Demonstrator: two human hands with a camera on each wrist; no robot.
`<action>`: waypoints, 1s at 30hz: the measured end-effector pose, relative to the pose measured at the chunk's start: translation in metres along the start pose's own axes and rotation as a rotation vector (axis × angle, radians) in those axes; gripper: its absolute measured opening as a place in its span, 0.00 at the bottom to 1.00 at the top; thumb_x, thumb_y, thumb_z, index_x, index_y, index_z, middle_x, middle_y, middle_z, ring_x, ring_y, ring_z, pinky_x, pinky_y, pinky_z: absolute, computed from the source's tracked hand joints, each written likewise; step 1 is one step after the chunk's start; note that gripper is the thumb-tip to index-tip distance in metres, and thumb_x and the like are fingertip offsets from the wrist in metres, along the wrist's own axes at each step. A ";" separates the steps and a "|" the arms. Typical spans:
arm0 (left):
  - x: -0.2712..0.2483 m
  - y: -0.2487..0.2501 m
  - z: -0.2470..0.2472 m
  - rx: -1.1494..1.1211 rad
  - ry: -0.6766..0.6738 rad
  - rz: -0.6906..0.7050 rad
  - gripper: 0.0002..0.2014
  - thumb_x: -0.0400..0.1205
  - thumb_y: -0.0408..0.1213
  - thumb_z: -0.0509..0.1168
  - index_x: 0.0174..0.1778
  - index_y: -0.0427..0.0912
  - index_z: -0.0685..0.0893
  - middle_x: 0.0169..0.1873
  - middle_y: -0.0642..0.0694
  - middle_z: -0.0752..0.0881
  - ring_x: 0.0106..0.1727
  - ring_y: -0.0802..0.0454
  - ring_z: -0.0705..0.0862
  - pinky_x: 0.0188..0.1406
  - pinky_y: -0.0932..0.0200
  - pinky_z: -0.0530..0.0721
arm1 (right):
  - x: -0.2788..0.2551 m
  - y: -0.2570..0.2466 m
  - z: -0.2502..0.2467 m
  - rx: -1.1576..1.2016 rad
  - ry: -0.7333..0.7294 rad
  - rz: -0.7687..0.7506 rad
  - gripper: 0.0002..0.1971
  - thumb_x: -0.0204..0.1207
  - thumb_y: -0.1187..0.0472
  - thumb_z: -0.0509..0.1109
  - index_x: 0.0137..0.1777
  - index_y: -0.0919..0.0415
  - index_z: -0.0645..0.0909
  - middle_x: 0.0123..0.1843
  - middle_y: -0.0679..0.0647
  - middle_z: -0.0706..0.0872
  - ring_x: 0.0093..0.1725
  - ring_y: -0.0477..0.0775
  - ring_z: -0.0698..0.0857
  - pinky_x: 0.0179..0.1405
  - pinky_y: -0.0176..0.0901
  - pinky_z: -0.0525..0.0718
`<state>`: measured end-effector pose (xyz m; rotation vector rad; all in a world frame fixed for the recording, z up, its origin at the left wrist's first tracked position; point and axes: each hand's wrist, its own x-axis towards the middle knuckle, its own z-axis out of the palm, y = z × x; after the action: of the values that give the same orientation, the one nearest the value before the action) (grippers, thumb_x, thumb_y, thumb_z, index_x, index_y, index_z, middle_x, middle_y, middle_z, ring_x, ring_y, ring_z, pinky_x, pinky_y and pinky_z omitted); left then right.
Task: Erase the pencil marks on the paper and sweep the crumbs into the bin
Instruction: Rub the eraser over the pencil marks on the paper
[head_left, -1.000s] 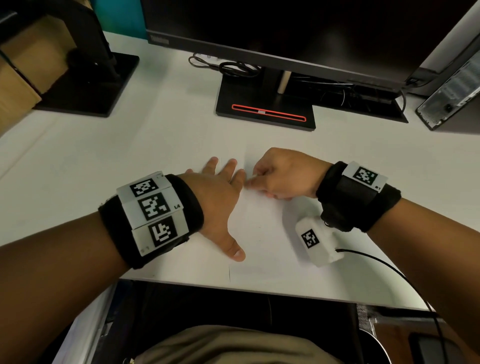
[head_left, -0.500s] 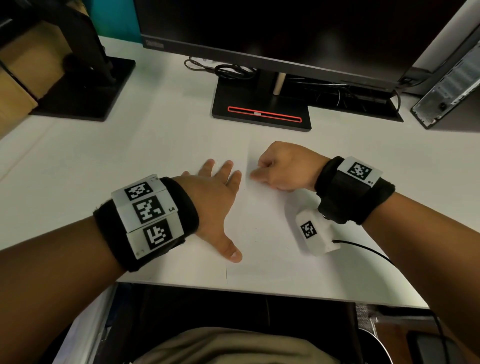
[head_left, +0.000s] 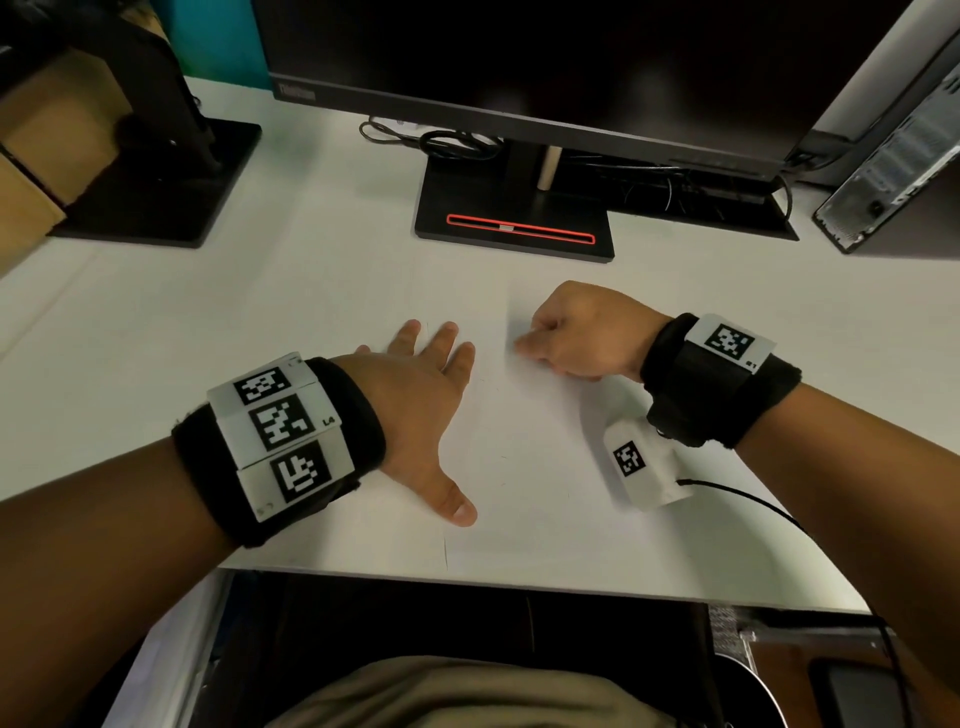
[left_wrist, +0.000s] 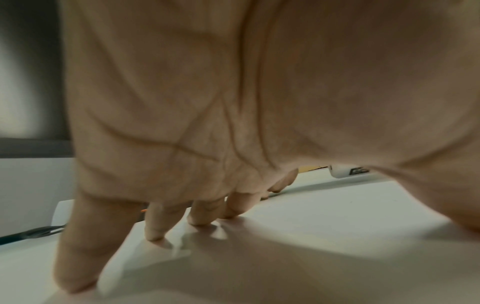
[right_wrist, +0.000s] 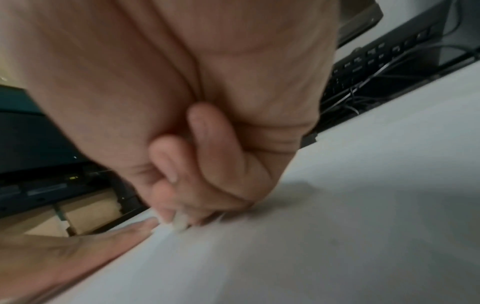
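Note:
A white sheet of paper (head_left: 530, 467) lies on the white desk in front of me. My left hand (head_left: 426, 395) rests flat on its left part, fingers straight and spread; the left wrist view shows the fingertips (left_wrist: 155, 236) pressing down. Near the sheet's far left corner, my right hand (head_left: 524, 345) is curled in a fist. In the right wrist view its fingertips pinch a small white eraser (right_wrist: 179, 223) against the paper (right_wrist: 285, 257), blurred by motion. Only faint specks show on the sheet; I cannot make out pencil marks.
A monitor stand (head_left: 514, 234) with cables (head_left: 441, 140) sits straight behind the paper. Another black base (head_left: 156, 192) is at the far left, a computer case (head_left: 893, 171) at the far right. The desk's front edge (head_left: 519, 584) runs close below the paper, with a dark round rim (head_left: 748, 691) beneath it.
My right hand with the eraser has slid slightly right and away from the left fingertips. The left hand has stayed flat on the paper.

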<state>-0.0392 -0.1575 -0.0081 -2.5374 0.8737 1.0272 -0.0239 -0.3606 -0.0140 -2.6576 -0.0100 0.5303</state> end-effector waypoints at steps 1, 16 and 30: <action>0.000 0.000 0.000 0.002 0.000 0.000 0.77 0.60 0.79 0.71 0.84 0.44 0.25 0.83 0.45 0.23 0.85 0.38 0.28 0.84 0.30 0.52 | -0.001 -0.001 0.001 -0.008 -0.026 -0.011 0.21 0.82 0.51 0.68 0.30 0.61 0.79 0.25 0.54 0.79 0.22 0.51 0.74 0.28 0.40 0.77; -0.001 -0.001 0.001 -0.020 0.001 0.003 0.77 0.60 0.79 0.71 0.84 0.44 0.25 0.83 0.46 0.22 0.85 0.39 0.28 0.84 0.31 0.50 | -0.004 0.008 -0.005 0.036 0.005 0.049 0.20 0.82 0.52 0.68 0.30 0.62 0.79 0.26 0.56 0.78 0.24 0.53 0.73 0.30 0.43 0.76; 0.000 0.000 0.000 -0.020 -0.006 0.003 0.76 0.60 0.79 0.71 0.84 0.45 0.24 0.82 0.47 0.21 0.85 0.39 0.27 0.84 0.31 0.50 | -0.007 0.020 -0.009 0.028 0.002 0.060 0.20 0.82 0.53 0.68 0.29 0.62 0.79 0.24 0.54 0.78 0.20 0.50 0.73 0.26 0.39 0.76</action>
<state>-0.0390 -0.1572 -0.0079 -2.5482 0.8705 1.0494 -0.0288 -0.3827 -0.0122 -2.6376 0.0773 0.5424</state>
